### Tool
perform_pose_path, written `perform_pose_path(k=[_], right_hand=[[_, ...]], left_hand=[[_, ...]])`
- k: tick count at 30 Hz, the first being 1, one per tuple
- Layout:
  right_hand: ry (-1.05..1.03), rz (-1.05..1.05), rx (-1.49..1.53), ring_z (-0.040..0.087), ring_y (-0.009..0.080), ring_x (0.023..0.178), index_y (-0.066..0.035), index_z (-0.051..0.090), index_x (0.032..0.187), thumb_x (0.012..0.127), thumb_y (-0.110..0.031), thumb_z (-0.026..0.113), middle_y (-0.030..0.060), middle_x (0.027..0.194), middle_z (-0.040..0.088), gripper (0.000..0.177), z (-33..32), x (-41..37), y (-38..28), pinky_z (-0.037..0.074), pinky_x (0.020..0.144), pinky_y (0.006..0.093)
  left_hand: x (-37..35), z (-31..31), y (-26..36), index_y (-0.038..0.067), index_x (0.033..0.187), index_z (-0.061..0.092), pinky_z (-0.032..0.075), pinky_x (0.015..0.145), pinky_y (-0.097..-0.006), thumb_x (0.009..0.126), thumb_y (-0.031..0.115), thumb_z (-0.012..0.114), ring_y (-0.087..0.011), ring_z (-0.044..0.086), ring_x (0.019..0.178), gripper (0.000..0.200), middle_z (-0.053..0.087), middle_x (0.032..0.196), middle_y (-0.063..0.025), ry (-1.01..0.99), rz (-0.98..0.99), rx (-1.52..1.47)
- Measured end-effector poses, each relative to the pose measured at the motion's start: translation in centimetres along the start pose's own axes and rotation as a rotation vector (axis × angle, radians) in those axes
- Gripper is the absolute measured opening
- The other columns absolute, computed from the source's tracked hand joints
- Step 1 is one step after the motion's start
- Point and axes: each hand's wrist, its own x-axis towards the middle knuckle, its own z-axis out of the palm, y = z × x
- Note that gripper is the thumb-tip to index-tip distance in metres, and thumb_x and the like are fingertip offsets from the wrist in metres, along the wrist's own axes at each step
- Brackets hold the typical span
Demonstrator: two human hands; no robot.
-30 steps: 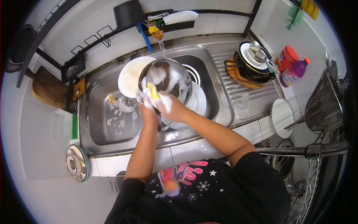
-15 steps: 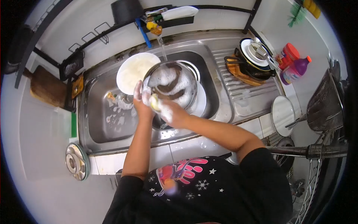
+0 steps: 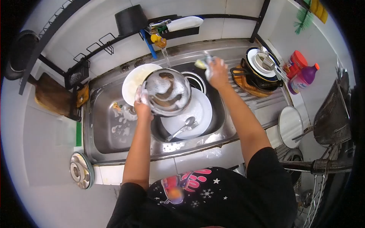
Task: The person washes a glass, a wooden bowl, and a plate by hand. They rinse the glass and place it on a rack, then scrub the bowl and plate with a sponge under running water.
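Observation:
My left hand (image 3: pixel 142 99) grips the left edge of a round metal bowl (image 3: pixel 167 91) streaked with white suds, held over the sink. Away to the right, at the sink's back edge, my right hand (image 3: pixel 217 74) is closed on a foamy yellow-green sponge (image 3: pixel 200 64). Below the bowl, a white plate (image 3: pixel 203 104) lies in the right basin with a spoon (image 3: pixel 189 121) and a fork (image 3: pixel 193 125) on it. Behind the bowl, a second white plate (image 3: pixel 131 81) is partly covered by it. Water runs from the faucet (image 3: pixel 159 40).
Stacked plates and pans (image 3: pixel 258 70) stand on the ribbed drainboard (image 3: pixel 254 106). A purple bottle (image 3: pixel 303 78) and a red tub (image 3: pixel 295 62) stand to the right. Food scraps (image 3: pixel 117 106) and suds lie in the left basin (image 3: pixel 102 125). A cutting board (image 3: pixel 53 95) leans at left.
My right hand has moved off the bowl with the sponge, up and right to the sink's back edge. The bowl has shifted slightly left, and the spoon and fork now show fully.

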Motion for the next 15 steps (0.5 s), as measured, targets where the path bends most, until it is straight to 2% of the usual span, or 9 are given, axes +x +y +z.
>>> perform_pose_path(k=[1, 4, 7, 8, 9, 10, 11, 13, 15], right_hand=[[-0.026, 0.086, -0.070, 0.041, 0.0350, 0.112, -0.004, 0.050, 0.120, 0.072, -0.016, 0.060, 0.0180, 0.127, 0.041, 0.050, 0.4, 0.5, 0.9, 0.034, 0.091, 0.0473], [-0.008, 0.168, -0.208, 0.032, 0.0395, 0.123, -0.003, 0.049, 0.121, 0.075, -0.023, 0.062, 0.0219, 0.134, 0.034, 0.052, 1.2, 0.5, 1.9, 0.028, 0.099, 0.0513], [0.233, 0.104, 0.062, 0.026, 0.0424, 0.127, -0.001, 0.049, 0.122, 0.077, -0.031, 0.062, 0.0261, 0.134, 0.032, 0.056, 2.2, 0.5, 1.3, 0.024, 0.103, 0.0513], [0.260, 0.197, 0.317, 0.032, 0.0455, 0.123, 0.001, 0.050, 0.121, 0.080, -0.036, 0.060, 0.0283, 0.132, 0.036, 0.056, 3.1, 0.2, 0.2, 0.029, 0.101, 0.0500], [0.003, 0.406, 0.656, 0.038, 0.0452, 0.119, 0.002, 0.050, 0.121, 0.080, -0.041, 0.060, 0.0290, 0.131, 0.037, 0.060, 2.0, 0.3, -1.2, 0.034, 0.098, 0.0465], [-0.166, 0.581, 1.044, 0.042, 0.0394, 0.119, 0.002, 0.045, 0.126, 0.078, -0.049, 0.061, 0.0265, 0.133, 0.038, 0.072, 0.5, 0.0, -2.8, 0.037, 0.095, 0.0427], [-0.338, 0.919, 1.475, 0.041, 0.0309, 0.122, 0.002, 0.033, 0.134, 0.076, -0.043, 0.067, 0.0223, 0.133, 0.040, 0.081, -2.6, -0.1, -5.2, 0.036, 0.097, 0.0362], [-0.146, 0.592, 1.457, 0.036, 0.0254, 0.125, -0.004, 0.026, 0.138, 0.076, -0.017, 0.067, 0.0136, 0.138, 0.034, 0.076, -0.2, -1.2, -5.9, 0.030, 0.100, 0.0304], [-0.003, 0.509, 1.337, 0.037, 0.0248, 0.123, -0.004, 0.026, 0.138, 0.074, -0.007, 0.063, 0.0144, 0.137, 0.035, 0.074, 1.8, -2.1, -5.7, 0.029, 0.101, 0.0296]], left_hand=[[0.1, 0.6, 0.0, 0.012, 0.132, 0.044, 0.046, 0.070, -0.0280, 0.090, 0.018, 0.051, -0.0130, 0.051, 0.081, 0.044, 0.057, 0.098, -0.0064, -0.039, -0.009, -0.089], [2.0, 1.9, -2.6, 0.014, 0.135, 0.038, 0.048, 0.072, -0.0302, 0.093, 0.023, 0.046, -0.0152, 0.052, 0.088, 0.044, 0.055, 0.108, -0.0082, -0.091, -0.065, -0.221], [3.6, 3.4, -4.3, 0.014, 0.136, 0.035, 0.044, 0.089, -0.0402, 0.094, 0.030, 0.039, -0.0232, 0.048, 0.109, 0.045, 0.052, 0.117, -0.0097, -0.201, -0.196, -0.433], [3.8, 3.8, -4.2, 0.013, 0.132, 0.037, 0.048, 0.082, -0.0392, 0.095, 0.031, 0.037, -0.0221, 0.054, 0.099, 0.041, 0.053, 0.108, -0.0072, -0.220, -0.243, -0.413], [4.1, 4.3, -4.3, 0.013, 0.130, 0.038, 0.049, 0.080, -0.0382, 0.095, 0.032, 0.037, -0.0214, 0.055, 0.094, 0.040, 0.054, 0.106, -0.0070, -0.258, -0.245, -0.411], [4.5, 4.8, -4.5, 0.012, 0.128, 0.039, 0.050, 0.078, -0.0373, 0.095, 0.033, 0.036, -0.0207, 0.056, 0.090, 0.039, 0.054, 0.104, -0.0068, -0.296, -0.248, -0.408], [4.7, 5.2, -4.8, 0.011, 0.127, 0.040, 0.050, 0.076, -0.0363, 0.095, 0.033, 0.036, -0.0200, 0.057, 0.086, 0.039, 0.054, 0.102, -0.0066, -0.333, -0.254, -0.403], [4.1, 5.9, -3.2, 0.007, 0.124, 0.042, 0.052, 0.071, -0.0375, 0.092, 0.024, 0.040, -0.0226, 0.060, 0.084, 0.036, 0.056, 0.104, -0.0110, -0.397, -0.164, -0.247], [4.8, 6.0, -2.1, 0.003, 0.122, 0.042, 0.053, 0.070, -0.0378, 0.089, 0.016, 0.042, -0.0238, 0.061, 0.086, 0.036, 0.056, 0.106, -0.0136, -0.488, -0.135, 0.034]])
